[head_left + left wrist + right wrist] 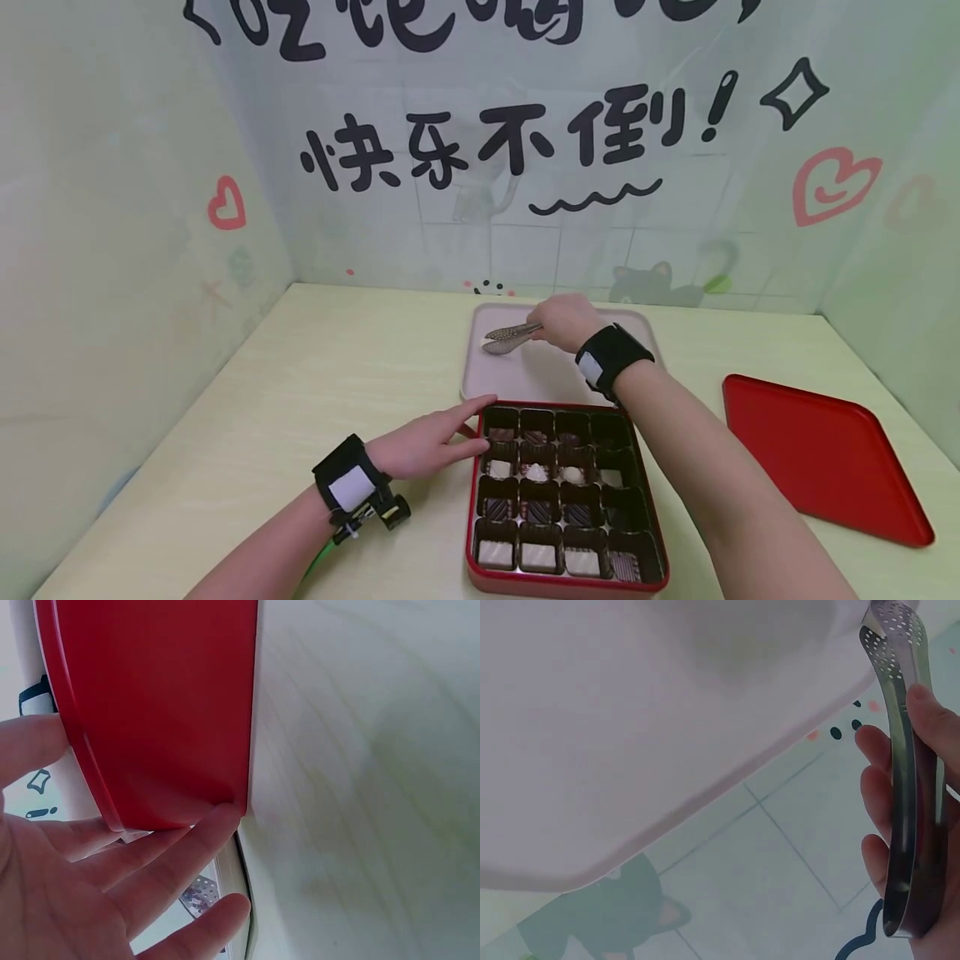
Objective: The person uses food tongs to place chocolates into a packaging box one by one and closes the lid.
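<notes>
My right hand (567, 322) grips metal tongs (506, 343) over the pale pink tray (547, 371). The tongs' perforated tips point left, and a small whitish bit shows at them; its kind is unclear. In the right wrist view, thumb and fingers wrap the tongs' arms. My left hand (420, 443) rests against the far left corner of a red chocolate box (566, 587), its extended fingers touching the side and its thumb at the rim. Dark compartments hold chocolates (538, 557), some white, some dark and striped. Several compartments along the box's right side look bare or deeply shadowed.
A red lid-like tray (825, 458) lies on the table to the right of my right forearm. The pink tray stands just behind the box, near the printed back wall (525, 250). Pale side panels (135, 250) flank the wood-grain table (352, 358).
</notes>
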